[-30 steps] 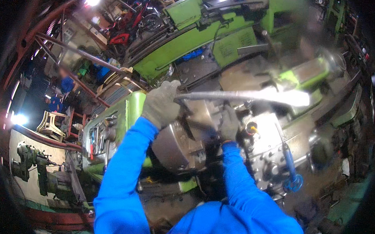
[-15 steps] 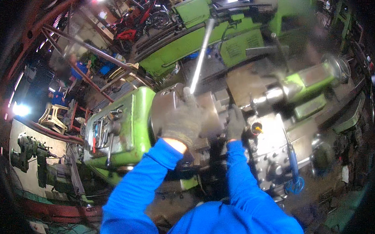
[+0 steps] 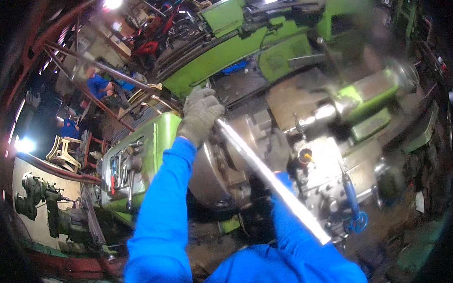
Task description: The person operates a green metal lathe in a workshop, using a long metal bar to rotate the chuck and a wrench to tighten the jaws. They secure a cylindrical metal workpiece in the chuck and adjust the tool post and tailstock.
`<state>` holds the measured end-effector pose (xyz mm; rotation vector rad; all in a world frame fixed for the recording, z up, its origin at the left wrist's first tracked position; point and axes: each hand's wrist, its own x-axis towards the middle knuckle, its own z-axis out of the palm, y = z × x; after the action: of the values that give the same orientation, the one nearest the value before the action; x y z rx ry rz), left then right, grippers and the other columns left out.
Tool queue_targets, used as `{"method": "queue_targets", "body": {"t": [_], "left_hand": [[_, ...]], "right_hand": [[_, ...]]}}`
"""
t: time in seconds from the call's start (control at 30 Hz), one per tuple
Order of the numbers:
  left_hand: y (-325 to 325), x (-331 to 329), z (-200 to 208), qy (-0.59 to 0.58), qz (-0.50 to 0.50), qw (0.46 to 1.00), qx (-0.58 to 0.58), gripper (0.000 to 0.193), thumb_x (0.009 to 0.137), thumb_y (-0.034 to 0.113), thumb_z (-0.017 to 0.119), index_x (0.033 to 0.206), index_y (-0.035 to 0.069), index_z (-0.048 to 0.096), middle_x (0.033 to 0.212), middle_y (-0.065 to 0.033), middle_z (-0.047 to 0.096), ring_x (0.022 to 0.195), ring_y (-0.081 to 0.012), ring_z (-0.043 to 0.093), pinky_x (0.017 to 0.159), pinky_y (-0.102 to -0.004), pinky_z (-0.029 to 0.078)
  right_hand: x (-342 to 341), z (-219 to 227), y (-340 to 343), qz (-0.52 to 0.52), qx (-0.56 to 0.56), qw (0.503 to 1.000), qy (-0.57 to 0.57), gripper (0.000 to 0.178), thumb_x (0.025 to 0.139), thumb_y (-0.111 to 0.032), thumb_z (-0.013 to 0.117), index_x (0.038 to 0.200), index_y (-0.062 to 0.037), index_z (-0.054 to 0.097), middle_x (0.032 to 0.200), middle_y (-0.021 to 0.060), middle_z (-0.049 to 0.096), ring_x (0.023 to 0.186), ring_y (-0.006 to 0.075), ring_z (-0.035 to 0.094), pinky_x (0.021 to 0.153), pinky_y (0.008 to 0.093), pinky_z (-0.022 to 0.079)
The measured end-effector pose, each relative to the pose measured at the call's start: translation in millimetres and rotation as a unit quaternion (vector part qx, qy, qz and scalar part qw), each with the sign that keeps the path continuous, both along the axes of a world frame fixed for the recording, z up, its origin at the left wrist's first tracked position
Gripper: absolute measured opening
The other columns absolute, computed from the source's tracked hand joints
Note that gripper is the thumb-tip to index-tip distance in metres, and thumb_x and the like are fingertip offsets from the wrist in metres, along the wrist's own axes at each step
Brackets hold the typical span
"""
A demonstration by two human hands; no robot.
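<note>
My left hand (image 3: 201,112), in a grey work glove, is at the upper rim of a large lathe chuck (image 3: 207,174). Its fingers are curled, and what they may grip is hidden. Right beside it is the upper end of a long bright metal bar (image 3: 273,182), which slants across the chuck toward my lower right. My gloved right hand (image 3: 279,150) is by the chuck jaws (image 3: 258,123), beyond the bar. Its fingers are dim and blurred, so their grip does not show. The bar passes over my right forearm.
Left of the chuck, the green headstock (image 3: 164,136) carries a tray of hand tools (image 3: 122,167). To the right are a tailstock (image 3: 364,99) and a carriage with a blue-handled lever (image 3: 351,194). Another green machine (image 3: 214,67) stands behind. A person in blue (image 3: 97,86) is far left.
The bar has swung from pointing up and away to slanting down to my right. My left hand has moved up and left to the chuck's upper rim. My right hand stays by the jaws.
</note>
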<state>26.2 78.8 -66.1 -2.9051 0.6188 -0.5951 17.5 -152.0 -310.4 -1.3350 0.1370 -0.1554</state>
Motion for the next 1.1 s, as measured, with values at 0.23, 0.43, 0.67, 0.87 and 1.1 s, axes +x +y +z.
{"method": "queue_targets", "body": {"t": [0.23, 0.43, 0.67, 0.87, 1.1], "left_hand": [[7, 23, 0, 0.211, 0.170, 0.922, -0.278, 0.106, 0.077, 0.014, 0.075, 0.170, 0.015, 0.025, 0.174, -0.0334, 0.012, 0.165, -0.0452, 0.007, 0.134, -0.0466, 0.018], [12, 33, 2, 0.249, 0.174, 0.902, -0.307, 0.105, 0.080, 0.015, 0.073, 0.171, 0.012, 0.020, 0.173, -0.0340, 0.017, 0.164, -0.0465, 0.010, 0.134, -0.0464, 0.017], [7, 38, 5, 0.257, 0.193, 0.902, -0.288, 0.102, 0.082, 0.019, 0.071, 0.171, 0.012, 0.020, 0.173, -0.0320, 0.021, 0.164, -0.0460, 0.012, 0.134, -0.0469, 0.018], [9, 40, 3, 0.256, 0.199, 0.905, -0.275, 0.102, 0.082, 0.020, 0.070, 0.171, 0.013, 0.020, 0.172, -0.0333, 0.022, 0.163, -0.0477, 0.013, 0.134, -0.0473, 0.019], [18, 41, -4, 0.241, 0.181, 0.919, -0.255, 0.102, 0.081, 0.021, 0.070, 0.171, 0.014, 0.021, 0.171, -0.0364, 0.020, 0.162, -0.0502, 0.015, 0.133, -0.0474, 0.020]], "right_hand": [[-3, 1, 2, 0.030, 0.038, 0.998, 0.028, 0.037, 0.105, -0.013, 0.061, 0.137, 0.0056, 0.067, 0.132, 0.0151, 0.072, 0.117, 0.0223, 0.066, 0.104, 0.0351, 0.051], [-6, 9, 3, -0.009, -0.004, 1.000, -0.027, 0.041, 0.105, -0.017, 0.060, 0.138, 0.0052, 0.067, 0.121, 0.0129, 0.075, 0.095, 0.0172, 0.066, 0.087, 0.0322, 0.055], [1, -18, 11, 0.008, 0.073, 0.997, 0.018, 0.038, 0.107, -0.015, 0.062, 0.141, 0.0014, 0.066, 0.108, 0.0024, 0.071, 0.082, 0.0080, 0.059, 0.071, 0.0241, 0.051], [1, -22, 10, 0.025, 0.072, 0.996, 0.037, 0.038, 0.107, -0.016, 0.061, 0.141, 0.0011, 0.066, 0.103, -0.0004, 0.068, 0.077, 0.0058, 0.056, 0.066, 0.0227, 0.048], [1, -17, 9, 0.019, 0.017, 1.000, 0.006, 0.039, 0.106, -0.018, 0.062, 0.140, 0.0001, 0.067, 0.105, 0.0016, 0.070, 0.076, 0.0077, 0.056, 0.065, 0.0248, 0.049]]}}
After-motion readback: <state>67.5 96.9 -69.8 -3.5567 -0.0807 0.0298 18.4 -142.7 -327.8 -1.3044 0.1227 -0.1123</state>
